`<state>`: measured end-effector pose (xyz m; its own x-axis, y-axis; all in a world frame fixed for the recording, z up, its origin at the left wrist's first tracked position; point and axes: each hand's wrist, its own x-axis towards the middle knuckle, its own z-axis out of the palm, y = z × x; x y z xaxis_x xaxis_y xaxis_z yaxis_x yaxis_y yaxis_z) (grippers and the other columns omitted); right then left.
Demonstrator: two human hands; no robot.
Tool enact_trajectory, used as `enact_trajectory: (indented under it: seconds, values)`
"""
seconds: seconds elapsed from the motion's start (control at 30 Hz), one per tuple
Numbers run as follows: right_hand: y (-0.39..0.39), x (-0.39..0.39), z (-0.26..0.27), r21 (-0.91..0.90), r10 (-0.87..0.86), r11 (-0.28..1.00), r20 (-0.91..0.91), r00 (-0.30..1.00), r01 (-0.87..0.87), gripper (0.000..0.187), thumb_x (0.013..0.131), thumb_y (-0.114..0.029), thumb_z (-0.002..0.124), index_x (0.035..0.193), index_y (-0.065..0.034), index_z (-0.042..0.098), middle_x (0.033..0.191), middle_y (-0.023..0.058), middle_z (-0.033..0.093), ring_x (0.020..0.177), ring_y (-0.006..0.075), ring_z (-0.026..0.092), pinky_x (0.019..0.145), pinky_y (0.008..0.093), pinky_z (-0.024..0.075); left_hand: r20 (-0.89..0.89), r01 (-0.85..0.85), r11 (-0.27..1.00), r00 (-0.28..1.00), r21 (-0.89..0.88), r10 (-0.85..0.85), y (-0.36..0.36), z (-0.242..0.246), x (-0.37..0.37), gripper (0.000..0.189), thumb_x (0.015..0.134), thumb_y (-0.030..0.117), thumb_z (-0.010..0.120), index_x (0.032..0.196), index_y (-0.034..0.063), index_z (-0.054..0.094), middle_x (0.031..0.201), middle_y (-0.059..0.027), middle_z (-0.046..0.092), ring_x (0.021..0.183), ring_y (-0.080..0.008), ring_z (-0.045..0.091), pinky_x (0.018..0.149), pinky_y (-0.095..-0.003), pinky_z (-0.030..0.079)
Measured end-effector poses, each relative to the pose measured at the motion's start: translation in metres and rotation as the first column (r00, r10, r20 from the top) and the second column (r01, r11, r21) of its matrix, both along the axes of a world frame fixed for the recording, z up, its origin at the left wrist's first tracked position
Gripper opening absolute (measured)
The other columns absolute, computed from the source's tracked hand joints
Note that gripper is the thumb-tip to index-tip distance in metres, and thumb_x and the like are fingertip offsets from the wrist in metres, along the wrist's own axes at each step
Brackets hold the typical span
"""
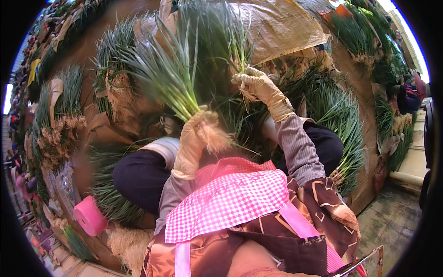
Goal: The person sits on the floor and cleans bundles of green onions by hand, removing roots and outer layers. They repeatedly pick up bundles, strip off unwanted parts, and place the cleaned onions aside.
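Observation:
My left hand (190, 142), in a cream rubber glove, grips a bunch of green onions (181, 100) near the root end. Its leaves fan up and to the left, while pale, slightly blurred roots hang out on the right. Higher up and to the right, my gloved right hand (259, 86) pinches a smaller bunch of green onions (240, 55) just above its roots. The two hands are apart. Loose green onion leaves (238, 117) lie below and between them, partly hidden by the left bunch.
Piled green onions flank my knees on the right (335, 110) and left (107, 183). Bundles with brown roots (121, 93) stand at the upper left. A tan tarp (277, 27) covers part of the far pile. A pink plastic object (90, 216) sits lower left. Other people are at the edges.

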<state>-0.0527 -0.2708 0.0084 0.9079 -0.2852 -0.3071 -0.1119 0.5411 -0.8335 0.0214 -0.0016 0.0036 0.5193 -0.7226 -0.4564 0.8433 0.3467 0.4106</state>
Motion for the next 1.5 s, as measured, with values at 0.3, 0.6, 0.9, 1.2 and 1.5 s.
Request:
enact_trajectory:
  seconds: [0.3,0.6,0.9,1.2,1.5]
  values:
    - [0.113,0.0,-0.012,0.001,-0.007,1.0,-0.002,1.0,0.007,0.026,0.091,-0.03,0.061,0.095,-0.0046,0.062,0.083,0.0035,0.062,0.069,0.0105,0.055,0.061,0.0218,0.0444,-0.013,-0.038,0.995,0.999,-0.093,0.037,-0.011,0.0,-0.008,0.015,0.087,0.003,0.059,0.101,-0.003,0.059,0.08,-0.0091,0.062,0.076,-0.0211,0.064,0.075,-0.0358,0.056]
    - [0.106,0.035,-0.023,0.533,-0.291,0.772,-0.189,0.938,0.347,0.031,0.097,-0.023,0.047,0.103,0.0038,0.06,0.074,0.0017,0.055,0.055,0.0071,0.042,0.044,0.0189,0.0327,0.004,-0.02,0.997,1.0,-0.075,0.021,-0.007,0.003,-0.011,0.029,0.09,0.011,0.057,0.116,0.0013,0.05,0.094,-0.0151,0.063,0.083,-0.0243,0.062,0.071,-0.0403,0.055]
    - [0.104,0.031,-0.019,0.179,-0.362,0.91,-0.091,0.928,0.373,0.026,0.097,-0.023,0.047,0.094,-0.0021,0.063,0.065,-0.002,0.048,0.052,0.0069,0.039,0.043,0.0204,0.0305,0.106,0.019,1.0,0.994,-0.002,-0.019,-0.008,-0.011,-0.012,0.023,0.093,0.011,0.052,0.113,-0.0001,0.053,0.101,-0.0172,0.064,0.084,-0.0191,0.061,0.077,-0.0319,0.054]
    - [0.063,0.033,-0.027,0.592,-0.204,0.743,-0.243,0.948,0.311,0.019,0.094,-0.017,0.046,0.086,-0.0041,0.058,0.053,-0.0032,0.042,0.037,0.0076,0.03,0.034,0.023,0.0257,0.047,0.033,0.995,0.998,-0.09,-0.029,-0.002,-0.005,-0.012,0.027,0.091,0.01,0.056,0.116,-0.0003,0.05,0.099,-0.0153,0.065,0.087,-0.0208,0.063,0.076,-0.0327,0.055]
    - [0.099,-0.001,0.012,0.056,-0.14,0.987,-0.133,0.981,0.149,0.024,0.092,-0.023,0.057,0.09,0.0002,0.064,0.08,0.0116,0.067,0.066,0.0221,0.065,0.054,0.0291,0.0516,-0.064,0.08,0.99,0.994,-0.12,-0.088,-0.013,-0.003,-0.013,0.013,0.089,0.007,0.058,0.099,-0.0006,0.057,0.09,-0.0136,0.065,0.08,-0.0168,0.061,0.078,-0.0268,0.051]
